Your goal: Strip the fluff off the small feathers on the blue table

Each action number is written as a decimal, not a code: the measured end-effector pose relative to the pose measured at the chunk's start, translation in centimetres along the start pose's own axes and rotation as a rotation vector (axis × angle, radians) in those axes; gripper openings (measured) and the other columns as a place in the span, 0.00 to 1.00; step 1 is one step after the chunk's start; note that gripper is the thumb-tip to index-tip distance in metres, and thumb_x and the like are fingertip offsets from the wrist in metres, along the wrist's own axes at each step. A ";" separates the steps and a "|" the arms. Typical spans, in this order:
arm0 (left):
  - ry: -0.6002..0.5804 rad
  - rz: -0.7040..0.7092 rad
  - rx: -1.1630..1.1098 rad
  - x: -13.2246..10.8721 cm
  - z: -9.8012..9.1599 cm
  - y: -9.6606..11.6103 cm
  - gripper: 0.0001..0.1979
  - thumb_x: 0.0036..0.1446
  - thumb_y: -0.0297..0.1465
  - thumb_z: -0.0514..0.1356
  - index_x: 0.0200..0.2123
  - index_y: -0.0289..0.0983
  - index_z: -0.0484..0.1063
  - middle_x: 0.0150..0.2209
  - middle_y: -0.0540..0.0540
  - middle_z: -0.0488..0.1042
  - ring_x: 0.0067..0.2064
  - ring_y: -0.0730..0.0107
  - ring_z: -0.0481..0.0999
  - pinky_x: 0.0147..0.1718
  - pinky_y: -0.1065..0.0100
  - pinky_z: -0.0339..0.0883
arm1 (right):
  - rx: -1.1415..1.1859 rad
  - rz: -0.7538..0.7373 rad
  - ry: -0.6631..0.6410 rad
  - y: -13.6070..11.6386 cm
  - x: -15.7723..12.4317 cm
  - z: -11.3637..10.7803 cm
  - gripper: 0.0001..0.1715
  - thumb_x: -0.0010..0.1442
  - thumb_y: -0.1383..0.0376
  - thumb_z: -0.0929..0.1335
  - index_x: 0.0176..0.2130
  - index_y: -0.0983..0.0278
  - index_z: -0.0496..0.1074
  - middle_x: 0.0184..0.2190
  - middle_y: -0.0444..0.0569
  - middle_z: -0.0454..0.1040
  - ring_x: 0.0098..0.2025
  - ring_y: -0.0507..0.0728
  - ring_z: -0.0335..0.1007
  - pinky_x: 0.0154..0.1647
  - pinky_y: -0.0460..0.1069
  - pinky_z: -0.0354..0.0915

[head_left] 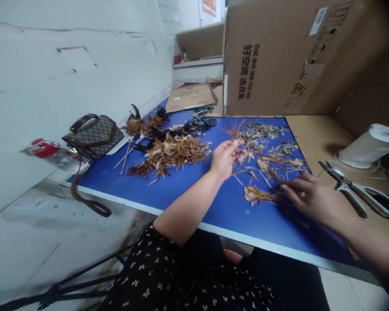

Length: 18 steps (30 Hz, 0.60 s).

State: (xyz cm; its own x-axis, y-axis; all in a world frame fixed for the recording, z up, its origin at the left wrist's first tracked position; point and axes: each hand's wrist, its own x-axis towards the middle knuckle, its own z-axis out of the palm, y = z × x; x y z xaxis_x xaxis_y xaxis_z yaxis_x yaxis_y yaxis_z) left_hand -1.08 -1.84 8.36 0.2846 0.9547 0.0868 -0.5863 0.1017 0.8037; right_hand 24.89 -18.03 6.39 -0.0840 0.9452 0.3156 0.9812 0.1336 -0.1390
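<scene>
Left arm extends over the worktop (116, 181); left hand (225, 160) pinches the tuft (234, 129), left of the scissors (342, 178). Right hand (311, 196), nearer the scissors, has fingers curled at the bundle (256, 195); its grip cannot be determined.

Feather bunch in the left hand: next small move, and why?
I'd probably have the right hand bring one piece from the brown feathers up to the feather bunch. The left hand already pinches that bunch, tips up, and the right hand is down beside the brown feathers, though blur hides whether it grips any.
</scene>
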 end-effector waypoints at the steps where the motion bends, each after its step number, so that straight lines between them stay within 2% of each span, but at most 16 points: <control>1: 0.007 0.021 0.038 0.2 -0.2 0.7 0.15 0.60 0.39 0.74 0.40 0.36 0.77 0.49 0.41 0.83 0.37 0.71 0.83 0.29 0.72 0.65 | 0.015 -0.016 -0.029 -0.9 0.6 0.6 0.26 0.76 0.46 0.65 0.42 0.58 0.86 0.42 0.55 0.82 0.38 0.61 0.81 0.43 0.54 0.76; 3: 0.024 0.064 0.165 0.6 -1.2 2.2 0.16 0.59 0.40 0.74 0.41 0.36 0.78 0.48 0.41 0.83 0.37 0.71 0.82 0.30 0.72 0.66 | 0.016 -0.030 -0.102 -1.9 1.6 1.9 0.24 0.74 0.48 0.67 0.40 0.59 0.85 0.38 0.54 0.80 0.38 0.62 0.80 0.43 0.55 0.75; 5: 0.057 0.139 0.365 1.3 -3.1 4.1 0.16 0.60 0.41 0.73 0.42 0.36 0.80 0.44 0.41 0.83 0.38 0.69 0.82 0.33 0.71 0.69 | 0.035 -0.023 -0.130 -2.1 2.3 2.7 0.18 0.72 0.53 0.68 0.37 0.58 0.83 0.36 0.52 0.80 0.35 0.60 0.79 0.40 0.53 0.73; 8: 0.214 0.234 0.903 2.5 -7.1 7.7 0.13 0.66 0.40 0.67 0.44 0.36 0.81 0.39 0.42 0.83 0.36 0.66 0.79 0.40 0.64 0.74 | 0.184 0.006 -0.092 -1.4 2.5 2.5 0.15 0.71 0.56 0.67 0.36 0.57 0.81 0.37 0.50 0.82 0.33 0.57 0.78 0.39 0.51 0.72; 10: 0.327 0.304 1.395 2.9 -9.9 10.1 0.12 0.66 0.38 0.64 0.42 0.36 0.82 0.44 0.40 0.84 0.44 0.61 0.80 0.51 0.59 0.75 | 0.348 0.085 -0.062 -0.5 2.1 1.1 0.18 0.71 0.50 0.68 0.37 0.57 0.80 0.34 0.49 0.82 0.31 0.58 0.78 0.37 0.51 0.72; 11: 0.348 0.300 1.465 2.9 -11.2 11.2 0.10 0.64 0.36 0.64 0.41 0.35 0.82 0.45 0.39 0.84 0.49 0.56 0.80 0.57 0.55 0.73 | 0.433 0.152 -0.050 0.2 1.8 0.1 0.21 0.71 0.45 0.68 0.38 0.57 0.79 0.30 0.49 0.81 0.28 0.58 0.77 0.35 0.52 0.72; 14: 0.346 0.266 1.534 2.1 -14.2 13.0 0.10 0.58 0.30 0.63 0.41 0.33 0.82 0.46 0.35 0.83 0.53 0.48 0.79 0.64 0.48 0.70 | 0.582 0.369 0.012 3.3 0.6 -3.7 0.31 0.66 0.34 0.70 0.41 0.58 0.77 0.24 0.48 0.79 0.24 0.59 0.76 0.28 0.51 0.71; 16: 0.374 0.295 1.574 0.8 -15.5 13.0 0.14 0.59 0.31 0.61 0.45 0.31 0.81 0.51 0.31 0.81 0.60 0.44 0.76 0.70 0.44 0.63 | 0.546 0.454 0.096 6.5 -0.3 -6.2 0.33 0.66 0.33 0.69 0.40 0.59 0.76 0.27 0.52 0.81 0.26 0.60 0.79 0.28 0.52 0.72; 18: 0.376 0.390 1.675 -0.9 -16.3 12.5 0.17 0.62 0.34 0.60 0.49 0.31 0.80 0.55 0.29 0.79 0.63 0.43 0.74 0.72 0.43 0.62 | 0.431 0.593 0.223 10.1 -1.4 -8.3 0.28 0.67 0.38 0.71 0.41 0.59 0.76 0.30 0.55 0.83 0.28 0.61 0.80 0.29 0.52 0.72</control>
State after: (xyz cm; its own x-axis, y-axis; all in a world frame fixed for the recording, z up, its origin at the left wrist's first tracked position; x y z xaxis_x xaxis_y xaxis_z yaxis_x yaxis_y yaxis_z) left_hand -21.04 3.15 8.72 0.0141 0.8827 0.4698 0.8368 -0.2675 0.4776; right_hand 36.40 -20.42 12.30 0.5174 0.8186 0.2493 0.6929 -0.2298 -0.6835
